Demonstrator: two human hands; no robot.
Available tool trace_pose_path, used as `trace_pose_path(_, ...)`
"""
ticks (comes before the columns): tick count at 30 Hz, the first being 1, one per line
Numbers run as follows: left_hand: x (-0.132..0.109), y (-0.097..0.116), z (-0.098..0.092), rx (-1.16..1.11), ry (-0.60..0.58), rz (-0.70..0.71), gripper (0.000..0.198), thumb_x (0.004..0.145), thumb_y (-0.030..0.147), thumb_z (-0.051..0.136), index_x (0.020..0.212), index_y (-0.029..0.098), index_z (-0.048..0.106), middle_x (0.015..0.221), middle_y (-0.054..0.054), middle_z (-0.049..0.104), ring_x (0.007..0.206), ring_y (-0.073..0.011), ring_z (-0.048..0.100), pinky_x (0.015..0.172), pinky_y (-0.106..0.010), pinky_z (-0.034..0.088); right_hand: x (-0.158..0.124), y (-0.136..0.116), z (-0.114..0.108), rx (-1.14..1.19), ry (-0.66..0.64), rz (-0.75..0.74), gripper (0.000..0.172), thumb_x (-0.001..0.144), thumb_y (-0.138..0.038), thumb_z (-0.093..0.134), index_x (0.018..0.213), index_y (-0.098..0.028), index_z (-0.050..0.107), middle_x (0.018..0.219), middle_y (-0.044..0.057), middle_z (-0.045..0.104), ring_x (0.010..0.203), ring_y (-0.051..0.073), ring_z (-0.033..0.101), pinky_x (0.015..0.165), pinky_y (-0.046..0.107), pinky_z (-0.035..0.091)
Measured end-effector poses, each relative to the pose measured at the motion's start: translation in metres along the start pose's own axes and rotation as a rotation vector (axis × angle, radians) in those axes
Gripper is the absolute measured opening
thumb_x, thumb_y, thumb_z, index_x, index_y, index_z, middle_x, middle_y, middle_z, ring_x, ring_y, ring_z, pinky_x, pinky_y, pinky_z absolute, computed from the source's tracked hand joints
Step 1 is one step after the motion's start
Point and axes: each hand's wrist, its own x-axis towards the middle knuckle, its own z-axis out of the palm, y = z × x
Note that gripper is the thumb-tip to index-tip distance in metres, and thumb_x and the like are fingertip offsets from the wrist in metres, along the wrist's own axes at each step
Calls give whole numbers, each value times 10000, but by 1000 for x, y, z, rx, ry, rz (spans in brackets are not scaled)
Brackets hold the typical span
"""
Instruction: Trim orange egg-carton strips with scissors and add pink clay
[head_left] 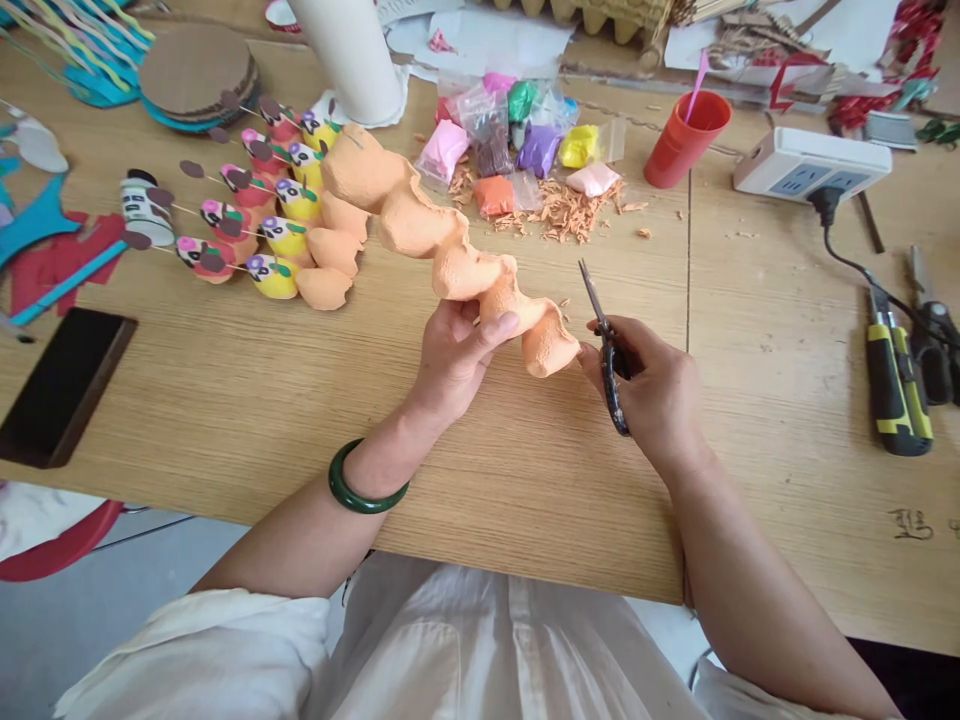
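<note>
My left hand [461, 355] grips a peach-coloured strip of egg carton cups [465, 265], thumb on top and the other fingers beneath. The strip runs diagonally from the upper left down to the right, several cups long. Just past its lower right end, my right hand [652, 385] holds a pair of dark scissors [607, 345] by the handles, blades pointing up and away. A fingertip of that hand is close to the end cup; whether they touch I cannot tell. Peach trimmings [574, 212] lie on the table beyond the strip.
Left of the strip stand rows of decorated cups [285, 240] and cut peach cups [326, 282]. Farther back are bagged coloured clay [540, 148], a white paper roll [349, 60] and a red cup [686, 140]. A power strip [810, 165] and utility knife [896, 385] lie right, a phone [64, 385] left.
</note>
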Motion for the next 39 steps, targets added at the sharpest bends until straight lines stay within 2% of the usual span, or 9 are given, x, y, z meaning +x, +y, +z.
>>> trace_pose_path(7,1,-4,-1,129,67,63,557,722,503,885,1174,273,654,1316,-41,712,1253,-258,655,1068,-432,569,-1,-9,0,370,74,89,266,939,-409,699,1160,-263,681,854,10,658,719,153,594,702,311,523)
trace_pose_path(12,0,-7,-2,172,33,63,610,730,561,867,1211,267,631,1354,-64,690,1299,-279,633,1081,-429,558,-1,-16,1,526,-39,117,345,849,-402,818,1138,-256,700,947,23,719,818,169,653,772,335,545)
trace_pose_path(17,-5,-4,2,100,-23,18,632,728,560,871,1220,256,616,1294,-59,685,1273,-297,632,1037,-412,554,-4,-21,3,601,-56,196,290,849,-375,791,1088,-238,702,840,1,682,712,149,630,671,311,552)
trace_pose_path(20,-8,0,6,-12,-89,-100,597,741,505,878,1231,280,620,1141,-13,686,1146,-224,671,948,-362,579,-3,-19,3,645,-59,242,258,894,-358,715,1117,-235,675,814,-6,656,632,135,608,597,301,545)
trace_pose_path(24,-10,0,8,-76,-92,-201,538,719,324,916,1173,270,633,1054,20,696,1021,-156,693,891,-299,605,0,-13,4,635,-97,241,240,915,-338,669,1132,-236,650,824,-8,633,624,133,612,575,292,548)
trace_pose_path(28,-10,-6,8,-140,-58,-231,493,736,314,901,1149,256,637,1037,2,738,966,-175,721,804,-282,637,-1,-15,3,656,-125,215,241,908,-328,681,1123,-228,639,822,-12,638,626,125,599,603,293,553)
trace_pose_path(32,-8,-7,7,-166,-103,-257,447,782,314,856,1166,228,645,1039,-12,740,968,-175,727,833,-276,624,-3,-20,2,658,-120,183,275,904,-370,719,1127,-225,646,836,-7,644,654,130,603,608,286,536)
trace_pose_path(36,-3,1,3,-124,-113,-156,446,792,327,837,1179,234,636,1104,-11,718,1108,-203,703,931,-301,590,-4,-19,-2,524,-52,115,374,946,-506,677,1194,-232,623,861,4,623,688,144,592,672,314,530)
trace_pose_path(39,0,7,0,-115,-64,-58,476,765,327,853,1181,246,638,1123,1,709,1182,-227,673,947,-301,569,-4,-15,-6,265,-32,3,459,911,-557,714,1226,-235,626,905,25,640,747,172,576,719,336,515)
